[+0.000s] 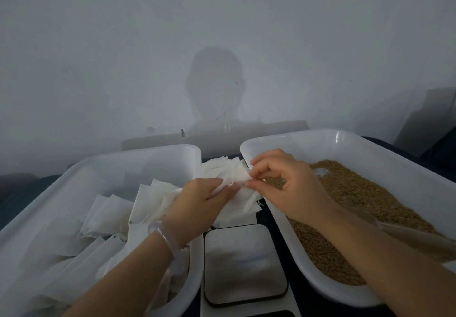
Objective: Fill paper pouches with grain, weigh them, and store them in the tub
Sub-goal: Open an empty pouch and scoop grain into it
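A white paper pouch is held up between both hands above a stack of empty pouches lying between the two tubs. My left hand pinches its left side with thumb and fingers. My right hand pinches its right edge with thumb and fingertips. The white tub on the left holds several filled pouches. The white tub on the right holds brown grain. A small scale with a shiny square plate sits between the tubs, near me and below the hands.
A clear plastic scoop lies in the grain at the right, partly behind my right forearm. A pale bangle circles my left wrist. A plain wall stands close behind the tubs, with a shadow on it.
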A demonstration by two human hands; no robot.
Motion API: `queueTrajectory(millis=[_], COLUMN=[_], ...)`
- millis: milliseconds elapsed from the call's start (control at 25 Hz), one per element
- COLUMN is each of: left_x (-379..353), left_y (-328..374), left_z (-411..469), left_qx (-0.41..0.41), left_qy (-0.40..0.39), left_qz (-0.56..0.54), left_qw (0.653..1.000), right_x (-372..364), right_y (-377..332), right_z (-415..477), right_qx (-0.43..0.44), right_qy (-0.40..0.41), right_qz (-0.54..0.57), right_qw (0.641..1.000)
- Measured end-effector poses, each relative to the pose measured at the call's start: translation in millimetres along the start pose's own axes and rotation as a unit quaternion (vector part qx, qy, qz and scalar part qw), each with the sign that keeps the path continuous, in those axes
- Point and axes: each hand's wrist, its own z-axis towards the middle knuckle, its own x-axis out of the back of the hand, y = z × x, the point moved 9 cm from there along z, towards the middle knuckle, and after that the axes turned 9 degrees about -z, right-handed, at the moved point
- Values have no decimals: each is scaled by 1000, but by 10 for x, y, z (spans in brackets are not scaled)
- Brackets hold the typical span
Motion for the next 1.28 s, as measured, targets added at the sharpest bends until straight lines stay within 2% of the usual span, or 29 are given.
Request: queueTrajectory(millis=[160, 240, 400, 560, 720, 760, 880, 1040, 1160, 1280], left_x=[77, 95, 102, 80, 87, 54, -15, 178, 242, 29], left_y=[23, 44, 206, 420, 525, 556, 587, 506, 448, 440], left_z=[28, 20, -28, -84, -130, -149, -160, -111, -88, -109], left_qx=[-18, -32, -106, -202, -239, -254, -276, -222, -184, -194], left_qy=[37, 47, 60, 90, 106, 100, 81, 111, 112, 26], left_qz=[-2, 2, 68, 172, 206, 222, 247, 263, 300, 298], left_qw=[999, 998, 990, 960, 943, 936, 925, 932, 929, 934], right_x=[-92, -166, -321, -459, -542, -564, -492, -230, -162, -180], right_y=[28, 71, 332, 266, 375, 412, 464, 418, 340, 282], right_z=[-3, -16, -97, -138, -266, -298, -258, -101, -60, -52], right_qx=[-12, -58, -210, -271, -357, -369, -351, -234, -173, -136], right_qy=[-65, -114, -169, -190, -224, -236, -210, -122, -97, -111], right_qz=[-8, 44, 165, 328, 345, 326, 258, 118, 68, 37], right_qw=[998, 991, 949, 885, 839, 838, 875, 957, 978, 984])
